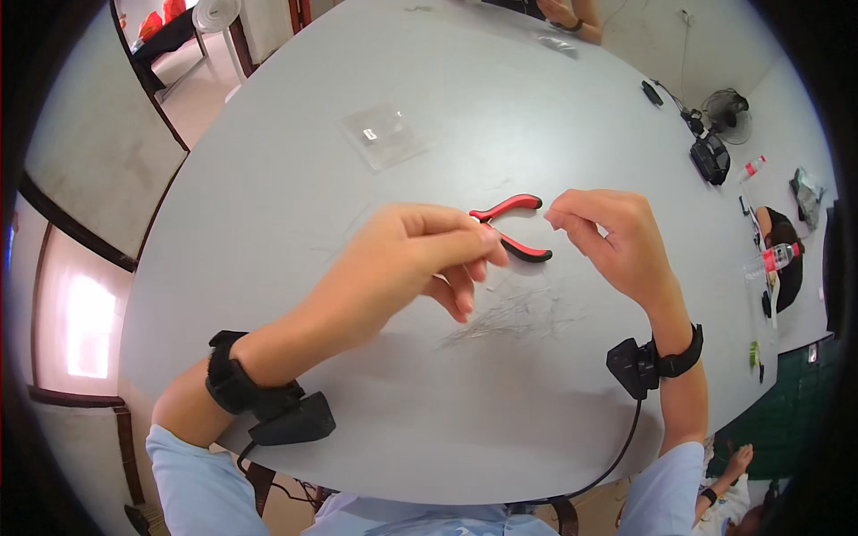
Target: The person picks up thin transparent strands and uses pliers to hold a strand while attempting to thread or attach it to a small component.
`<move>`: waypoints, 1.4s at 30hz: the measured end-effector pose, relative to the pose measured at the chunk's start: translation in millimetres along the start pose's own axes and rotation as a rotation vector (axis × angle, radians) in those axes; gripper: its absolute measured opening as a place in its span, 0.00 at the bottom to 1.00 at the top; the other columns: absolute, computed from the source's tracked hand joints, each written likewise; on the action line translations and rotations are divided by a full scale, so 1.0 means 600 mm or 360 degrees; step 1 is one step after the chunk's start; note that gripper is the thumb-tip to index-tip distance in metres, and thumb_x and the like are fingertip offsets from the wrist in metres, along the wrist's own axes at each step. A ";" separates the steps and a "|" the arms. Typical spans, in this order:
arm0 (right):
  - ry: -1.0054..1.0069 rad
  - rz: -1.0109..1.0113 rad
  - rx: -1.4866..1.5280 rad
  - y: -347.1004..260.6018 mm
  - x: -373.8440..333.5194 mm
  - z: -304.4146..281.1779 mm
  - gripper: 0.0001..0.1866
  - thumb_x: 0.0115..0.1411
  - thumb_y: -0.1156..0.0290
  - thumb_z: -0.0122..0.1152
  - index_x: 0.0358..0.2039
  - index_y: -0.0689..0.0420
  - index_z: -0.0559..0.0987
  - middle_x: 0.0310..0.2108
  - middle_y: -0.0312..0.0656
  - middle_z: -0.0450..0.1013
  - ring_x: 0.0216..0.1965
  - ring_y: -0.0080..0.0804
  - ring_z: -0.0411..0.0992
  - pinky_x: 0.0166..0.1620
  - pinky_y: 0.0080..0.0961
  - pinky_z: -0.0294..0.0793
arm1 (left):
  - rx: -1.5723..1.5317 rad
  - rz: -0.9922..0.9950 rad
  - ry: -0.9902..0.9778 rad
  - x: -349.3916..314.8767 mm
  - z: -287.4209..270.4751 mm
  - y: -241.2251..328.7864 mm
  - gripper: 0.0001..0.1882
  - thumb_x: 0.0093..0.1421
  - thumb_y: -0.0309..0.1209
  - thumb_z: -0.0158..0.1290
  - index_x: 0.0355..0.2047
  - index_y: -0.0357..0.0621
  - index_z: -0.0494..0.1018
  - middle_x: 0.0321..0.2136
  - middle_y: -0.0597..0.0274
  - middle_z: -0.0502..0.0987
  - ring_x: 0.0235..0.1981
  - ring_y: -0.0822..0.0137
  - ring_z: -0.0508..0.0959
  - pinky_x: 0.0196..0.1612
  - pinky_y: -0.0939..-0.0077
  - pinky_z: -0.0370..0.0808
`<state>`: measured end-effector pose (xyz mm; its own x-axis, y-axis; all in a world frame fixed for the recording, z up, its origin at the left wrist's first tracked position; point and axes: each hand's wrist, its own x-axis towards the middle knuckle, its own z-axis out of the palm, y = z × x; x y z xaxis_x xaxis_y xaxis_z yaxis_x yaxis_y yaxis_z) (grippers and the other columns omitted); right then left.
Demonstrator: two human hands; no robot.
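Observation:
My left hand [416, 255] is over the middle of the table, thumb and forefinger pinched together and the other fingers loosely curled. To its right my right hand [618, 239] makes a pinch too, thumb against forefinger. Whatever either pinch holds is too fine or hidden to make out. Between the hands lie pliers [516, 204] with red and black handles spread apart; my left fingers cover their jaws. A loose heap of thin, pale wire-like pieces [523, 314] is spread on the table just below the pliers.
A clear plastic bag [382, 136] lies farther back on the grey table [295, 179]. Another person's hand [561, 12] is at the far edge. A black fan [726, 112], a black case [710, 159] and a plastic bottle [776, 259] are off to the right. Cables trail from my wrist straps.

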<state>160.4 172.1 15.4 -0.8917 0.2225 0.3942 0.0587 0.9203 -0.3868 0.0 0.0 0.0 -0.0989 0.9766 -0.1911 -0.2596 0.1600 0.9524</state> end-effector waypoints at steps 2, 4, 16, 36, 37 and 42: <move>-0.0114 0.0068 0.0019 0.003 -0.002 -0.012 0.02 0.53 0.78 0.56 0.26 0.61 0.77 0.15 0.40 0.69 0.16 0.22 0.64 0.21 0.18 0.62 | -0.0041 0.0127 0.0229 0.001 -0.003 0.007 0.13 0.59 0.37 0.48 0.30 0.39 0.72 0.18 0.69 0.68 0.17 0.72 0.70 0.26 0.77 0.71; -0.0286 0.0205 0.0161 -0.002 -0.003 -0.018 0.04 0.54 0.78 0.54 0.26 0.60 0.77 0.15 0.38 0.69 0.16 0.21 0.64 0.22 0.17 0.61 | -0.0096 0.0171 0.0356 0.010 -0.022 0.002 0.12 0.59 0.37 0.47 0.28 0.41 0.71 0.17 0.70 0.66 0.17 0.73 0.68 0.25 0.77 0.69; -0.1149 0.0578 0.0940 -0.033 0.003 -0.029 0.10 0.59 0.73 0.48 0.26 0.59 0.78 0.13 0.31 0.65 0.16 0.15 0.60 0.20 0.16 0.57 | -0.0554 0.0433 0.0861 0.016 -0.043 -0.007 0.10 0.61 0.38 0.44 0.26 0.49 0.62 0.14 0.75 0.55 0.14 0.79 0.55 0.20 0.83 0.55; -0.0123 0.0815 0.0907 0.192 0.170 -0.045 0.13 0.58 0.67 0.51 0.39 0.62 0.75 0.29 0.39 0.74 0.27 0.23 0.70 0.33 0.19 0.71 | -0.0591 0.0504 0.0793 0.016 -0.027 -0.004 0.20 0.63 0.49 0.40 0.35 0.42 0.62 0.15 0.70 0.58 0.13 0.77 0.55 0.18 0.82 0.55; 0.0166 0.1125 0.0965 0.200 0.182 -0.045 0.15 0.60 0.64 0.50 0.42 0.62 0.73 0.31 0.41 0.74 0.29 0.26 0.72 0.35 0.20 0.72 | -0.0588 0.0511 0.0796 0.015 -0.026 -0.007 0.20 0.63 0.49 0.40 0.35 0.42 0.62 0.15 0.70 0.58 0.13 0.77 0.55 0.18 0.82 0.55; -0.0039 0.1184 0.0668 0.217 0.171 -0.053 0.19 0.62 0.60 0.47 0.46 0.61 0.71 0.34 0.44 0.75 0.32 0.29 0.74 0.37 0.21 0.73 | -0.0388 0.0298 0.0762 0.013 -0.019 -0.009 0.16 0.63 0.44 0.40 0.33 0.43 0.64 0.15 0.70 0.59 0.13 0.77 0.57 0.19 0.81 0.57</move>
<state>90.6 324.9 32.2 -0.6967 0.7103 -0.1010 0.4660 0.3409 -0.8165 -10.5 5.1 -9.4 -0.5743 0.8019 -0.1647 -0.4045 -0.1031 0.9087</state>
